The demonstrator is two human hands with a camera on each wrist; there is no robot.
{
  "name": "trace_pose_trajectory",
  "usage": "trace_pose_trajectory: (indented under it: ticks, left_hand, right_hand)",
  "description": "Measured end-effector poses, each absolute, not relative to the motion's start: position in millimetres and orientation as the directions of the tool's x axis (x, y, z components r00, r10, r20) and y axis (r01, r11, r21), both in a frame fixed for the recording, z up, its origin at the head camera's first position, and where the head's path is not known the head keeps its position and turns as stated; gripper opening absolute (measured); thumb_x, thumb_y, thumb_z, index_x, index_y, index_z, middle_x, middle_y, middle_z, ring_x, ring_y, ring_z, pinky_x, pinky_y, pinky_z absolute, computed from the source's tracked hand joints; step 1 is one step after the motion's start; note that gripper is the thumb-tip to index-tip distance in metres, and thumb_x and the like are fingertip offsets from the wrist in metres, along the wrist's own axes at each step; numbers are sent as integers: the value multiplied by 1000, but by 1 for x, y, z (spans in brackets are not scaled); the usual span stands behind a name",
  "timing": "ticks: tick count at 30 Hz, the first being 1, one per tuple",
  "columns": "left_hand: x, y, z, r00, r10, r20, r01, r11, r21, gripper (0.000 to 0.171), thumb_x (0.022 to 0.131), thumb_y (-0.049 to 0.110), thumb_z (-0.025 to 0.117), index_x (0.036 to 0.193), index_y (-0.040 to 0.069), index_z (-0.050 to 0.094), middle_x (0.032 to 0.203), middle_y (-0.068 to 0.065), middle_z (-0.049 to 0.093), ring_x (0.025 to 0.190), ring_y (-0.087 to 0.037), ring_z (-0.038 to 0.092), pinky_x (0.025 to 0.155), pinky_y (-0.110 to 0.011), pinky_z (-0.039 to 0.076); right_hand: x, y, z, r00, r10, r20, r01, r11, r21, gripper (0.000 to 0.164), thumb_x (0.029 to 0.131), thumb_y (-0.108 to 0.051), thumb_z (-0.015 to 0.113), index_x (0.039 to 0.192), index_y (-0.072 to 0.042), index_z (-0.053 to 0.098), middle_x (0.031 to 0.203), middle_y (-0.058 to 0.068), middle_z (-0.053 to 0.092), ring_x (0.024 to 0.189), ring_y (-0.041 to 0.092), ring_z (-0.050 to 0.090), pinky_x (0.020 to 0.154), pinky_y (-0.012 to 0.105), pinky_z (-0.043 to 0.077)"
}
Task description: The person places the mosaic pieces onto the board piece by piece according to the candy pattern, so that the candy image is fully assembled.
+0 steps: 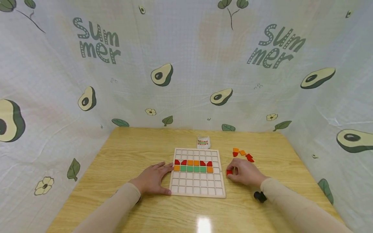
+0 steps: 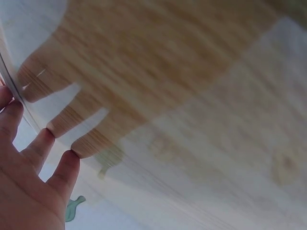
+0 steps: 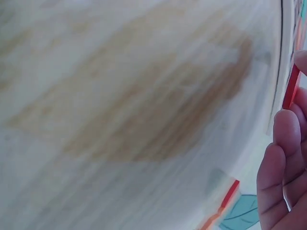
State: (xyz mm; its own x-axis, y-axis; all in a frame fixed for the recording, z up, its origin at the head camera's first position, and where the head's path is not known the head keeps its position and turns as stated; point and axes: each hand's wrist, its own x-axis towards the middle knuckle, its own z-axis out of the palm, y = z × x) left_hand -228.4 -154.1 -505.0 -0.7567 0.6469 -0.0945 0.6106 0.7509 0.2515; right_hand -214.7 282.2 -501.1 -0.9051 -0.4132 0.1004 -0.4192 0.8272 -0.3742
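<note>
A pale wooden grid board (image 1: pixel 196 190) lies on the table. In its upper rows sit red quarter-round tiles (image 1: pixel 209 164), orange square tiles (image 1: pixel 176 168) and green square tiles (image 1: pixel 190 169). My left hand (image 1: pixel 155 178) is spread at the board's left side, fingertips and thumb touching its edge; the left wrist view shows those fingers (image 2: pixel 64 175) extended on the glossy table. To the right of the board, my right hand (image 1: pixel 245 172) pinches a red tile (image 1: pixel 229 172) between thumb and fingers. That tile (image 3: pixel 290 88) appears edge-on in the right wrist view.
Behind the board lies a small pattern card (image 1: pixel 203 142) with a coloured grid. Loose orange tiles (image 1: pixel 242 152) and red tiles (image 1: pixel 249 157) are scattered beyond my right hand. A black object (image 1: pixel 260 196) is at the right wrist. A printed curtain (image 1: pixel 192 64) surrounds the wooden table (image 1: pixel 140 142).
</note>
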Motion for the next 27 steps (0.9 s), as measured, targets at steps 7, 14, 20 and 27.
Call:
trace_pose_trajectory:
  ticks: [7, 14, 20, 27]
  left_hand:
    - [-227, -154, -503, -754, 649, -97, 613, 750, 247, 102, 74, 79, 63, 154, 22, 41, 160, 5, 32, 145, -31, 28, 108, -58, 31]
    - [-227, -154, -500, -752, 652, -101, 613, 747, 256, 102, 74, 79, 64, 154, 21, 41, 160, 4, 33, 145, -32, 28, 109, -58, 31]
    - [-227, -155, -499, -752, 651, -103, 610, 747, 264, 102, 74, 77, 65, 154, 20, 41, 160, 3, 33, 145, -32, 28, 108, -59, 31]
    - [-228, -155, -501, -756, 645, -110, 604, 753, 262, 102, 74, 79, 64, 155, 21, 40, 160, 4, 32, 145, -31, 28, 109, -58, 30]
  right_hand:
    - [-219, 272, -491, -902, -414, 123, -429, 822, -375, 17, 81, -29, 83, 94, -27, 72, 81, -13, 57, 67, 5, 50, 60, 23, 47]
    - [-229, 245, -481, -879, -461, 124, -472, 798, -374, 18, 82, -32, 83, 96, -26, 72, 87, -13, 58, 66, 4, 50, 59, 23, 46]
    - [-245, 205, -479, -816, -560, 143, -570, 739, -360, 18, 84, -31, 81, 98, -22, 75, 87, -12, 60, 68, 4, 51, 60, 23, 46]
    - [-256, 147, -484, -770, -624, 136, -627, 700, -342, 18, 84, -36, 79, 95, -23, 75, 87, -14, 58, 68, 3, 51, 59, 23, 46]
